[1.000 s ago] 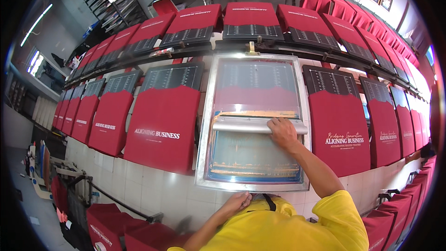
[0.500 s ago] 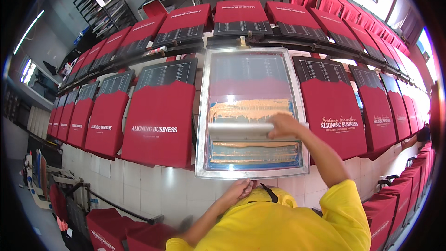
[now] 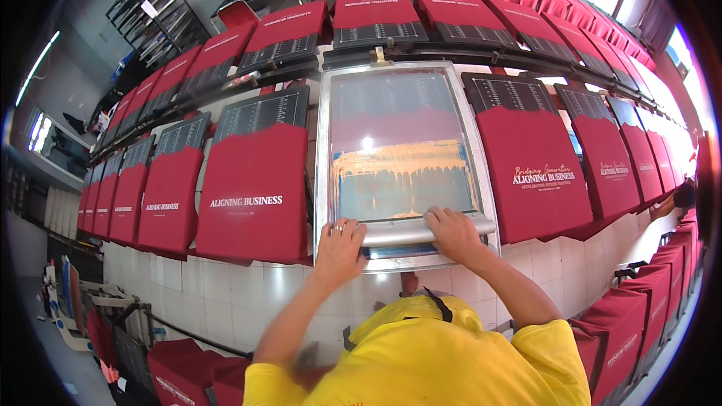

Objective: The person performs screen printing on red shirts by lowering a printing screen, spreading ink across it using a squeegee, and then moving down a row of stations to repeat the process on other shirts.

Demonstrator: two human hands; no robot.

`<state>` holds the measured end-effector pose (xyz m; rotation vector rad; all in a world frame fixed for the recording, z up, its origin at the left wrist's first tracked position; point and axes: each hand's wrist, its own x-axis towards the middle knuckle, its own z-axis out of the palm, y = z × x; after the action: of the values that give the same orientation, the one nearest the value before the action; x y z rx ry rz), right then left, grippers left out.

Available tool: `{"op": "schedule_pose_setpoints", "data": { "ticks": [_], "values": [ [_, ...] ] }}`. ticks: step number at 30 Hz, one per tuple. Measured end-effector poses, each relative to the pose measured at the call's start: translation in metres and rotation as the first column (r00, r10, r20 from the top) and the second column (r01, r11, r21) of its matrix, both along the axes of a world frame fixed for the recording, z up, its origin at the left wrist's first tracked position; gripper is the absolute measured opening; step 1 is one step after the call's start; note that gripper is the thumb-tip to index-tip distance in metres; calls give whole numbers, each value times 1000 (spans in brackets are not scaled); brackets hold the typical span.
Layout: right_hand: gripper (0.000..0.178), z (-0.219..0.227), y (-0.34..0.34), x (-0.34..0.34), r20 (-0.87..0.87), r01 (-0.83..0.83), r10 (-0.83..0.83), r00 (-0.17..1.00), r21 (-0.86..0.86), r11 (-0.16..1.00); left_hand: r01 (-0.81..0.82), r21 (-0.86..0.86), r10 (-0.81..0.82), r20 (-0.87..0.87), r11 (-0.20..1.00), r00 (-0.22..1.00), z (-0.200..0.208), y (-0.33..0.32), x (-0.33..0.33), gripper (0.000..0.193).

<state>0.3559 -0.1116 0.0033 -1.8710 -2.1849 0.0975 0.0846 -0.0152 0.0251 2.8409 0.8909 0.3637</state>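
Yellow cloth fills the bottom of my view, with the left forearm and right forearm angling inward from its sleeves. From my remote post I see the left hand closed round the left end of a metal bar, and the right hand gripping it farther right, knuckles up, fingers curled over. The bar lies crosswise within a silver frame, close to its near rail. Beyond it, orange ink forms a thick, dripping band on the mesh. I judge a pull mostly done, with plenty of ink left; any print underneath is hidden, so I cannot tell its state. Beside the frame, the left red shirt carries fewer white lines than the right red shirt, which looks further along. Farther off are the back-row shirts and a dark rack.
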Motion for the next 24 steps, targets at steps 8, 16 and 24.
{"op": "schedule_pose_setpoints", "data": {
  "ticks": [8, 16, 24],
  "values": [
    [18, -20, -37, 45, 73, 127, -127, 989, 4, 992, -128, -123, 119, -78, 984, 990, -48, 13, 1, 28],
    [22, -5, -51, 32, 0, 118, -118, 993, -23, 993, -104, -48, 106, 43, 993, 993, -46, 3, -10, 31],
    [19, -38, -19, 49, 52, 140, -143, 988, 57, 988, -72, 26, 72, 13, 997, 997, -76, 38, 1, 44]
  ]
}}
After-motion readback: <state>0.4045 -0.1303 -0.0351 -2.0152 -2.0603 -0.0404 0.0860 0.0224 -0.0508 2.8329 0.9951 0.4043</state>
